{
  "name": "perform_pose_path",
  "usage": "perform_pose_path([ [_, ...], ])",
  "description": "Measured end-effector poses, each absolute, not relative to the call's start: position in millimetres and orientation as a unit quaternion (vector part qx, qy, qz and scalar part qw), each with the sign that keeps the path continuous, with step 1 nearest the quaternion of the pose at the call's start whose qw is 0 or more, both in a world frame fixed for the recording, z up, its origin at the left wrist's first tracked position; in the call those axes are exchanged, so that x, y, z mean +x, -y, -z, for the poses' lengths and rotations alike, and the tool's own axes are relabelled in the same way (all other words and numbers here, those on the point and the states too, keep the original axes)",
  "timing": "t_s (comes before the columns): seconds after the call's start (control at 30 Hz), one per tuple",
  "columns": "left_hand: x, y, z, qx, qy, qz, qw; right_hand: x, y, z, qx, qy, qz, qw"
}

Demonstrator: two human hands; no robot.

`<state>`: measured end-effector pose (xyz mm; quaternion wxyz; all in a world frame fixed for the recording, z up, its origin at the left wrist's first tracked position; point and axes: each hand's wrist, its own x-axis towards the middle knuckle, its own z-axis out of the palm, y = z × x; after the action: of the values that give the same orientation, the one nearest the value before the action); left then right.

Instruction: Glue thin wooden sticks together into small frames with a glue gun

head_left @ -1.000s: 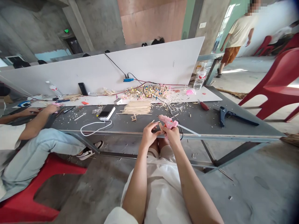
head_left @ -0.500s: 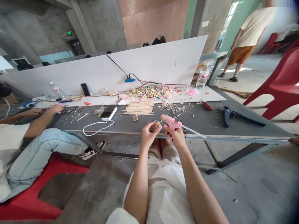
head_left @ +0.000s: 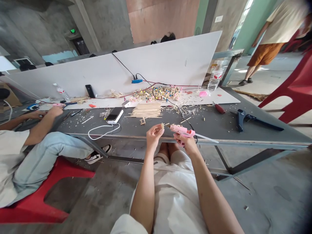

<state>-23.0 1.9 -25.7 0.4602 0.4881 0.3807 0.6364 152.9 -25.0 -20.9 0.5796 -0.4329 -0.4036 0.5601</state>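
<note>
Pink glue gun (head_left: pixel 180 130) lies in curled right fingers (head_left: pixel 184 139); left fingers (head_left: pixel 156 129) pinch a wooden piece (head_left: pixel 162 125).

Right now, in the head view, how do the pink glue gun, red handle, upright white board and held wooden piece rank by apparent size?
Upright white board
Pink glue gun
Red handle
Wooden piece, partly covered

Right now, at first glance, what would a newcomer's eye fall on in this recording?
Probably the pink glue gun, held in the right grip near the front edge of the dark table, its nozzle pointing toward the small wooden piece in the left grip. Next, the heap of colour-tipped sticks at the back, just in front of the upright white board. The red chair at the picture's right edge also stands out.
</note>
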Motion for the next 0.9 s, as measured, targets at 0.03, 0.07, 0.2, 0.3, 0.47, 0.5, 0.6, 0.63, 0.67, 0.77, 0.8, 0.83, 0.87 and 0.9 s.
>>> perform_pose_path([
  [0.03,-23.2,-2.2,26.2,0.489,-0.382,-0.637,0.458,152.7,25.0,20.5,-0.437,0.403,-0.56,0.577],
  [0.07,-23.4,-2.6,26.5,0.49,-0.383,-0.637,0.456,152.7,25.0,20.2,-0.442,0.403,-0.558,0.576],
  [0.2,-23.7,-2.5,26.2,0.494,-0.388,-0.636,0.449,152.6,25.2,18.6,-0.446,0.412,-0.549,0.574],
  [0.3,-24.0,-1.2,24.9,0.496,-0.392,-0.634,0.446,151.7,26.0,17.5,-0.442,0.428,-0.547,0.568],
  [0.47,-24.4,0.4,24.1,0.51,-0.389,-0.626,0.443,151.3,26.0,18.2,-0.443,0.429,-0.543,0.57],
  [0.5,-24.5,0.5,24.3,0.51,-0.387,-0.627,0.444,151.5,25.9,18.5,-0.441,0.427,-0.547,0.569],
  [0.6,-24.3,0.3,25.0,0.511,-0.384,-0.629,0.443,152.6,25.2,19.4,-0.43,0.431,-0.56,0.562],
  [0.63,-24.1,0.3,25.2,0.512,-0.385,-0.628,0.442,152.9,24.9,19.7,-0.429,0.433,-0.56,0.561],
  [0.67,-24.0,0.3,25.3,0.514,-0.387,-0.626,0.44,153.2,24.5,20.2,-0.43,0.434,-0.558,0.561],
  [0.77,-24.0,0.2,25.4,0.517,-0.39,-0.623,0.438,154.1,22.8,22.2,-0.433,0.426,-0.558,0.565],
  [0.8,-24.2,0.2,25.3,0.517,-0.39,-0.623,0.44,154.5,22.1,23.1,-0.432,0.423,-0.559,0.567],
  [0.83,-24.3,0.1,25.3,0.517,-0.388,-0.623,0.441,154.8,21.4,24.0,-0.43,0.422,-0.558,0.57],
  [0.87,-24.5,0.1,25.2,0.518,-0.387,-0.622,0.442,155.1,20.8,24.9,-0.429,0.423,-0.555,0.573],
  [0.9,-24.7,0.0,25.2,0.52,-0.386,-0.621,0.443,155.4,20.2,25.8,-0.427,0.426,-0.552,0.576],
])
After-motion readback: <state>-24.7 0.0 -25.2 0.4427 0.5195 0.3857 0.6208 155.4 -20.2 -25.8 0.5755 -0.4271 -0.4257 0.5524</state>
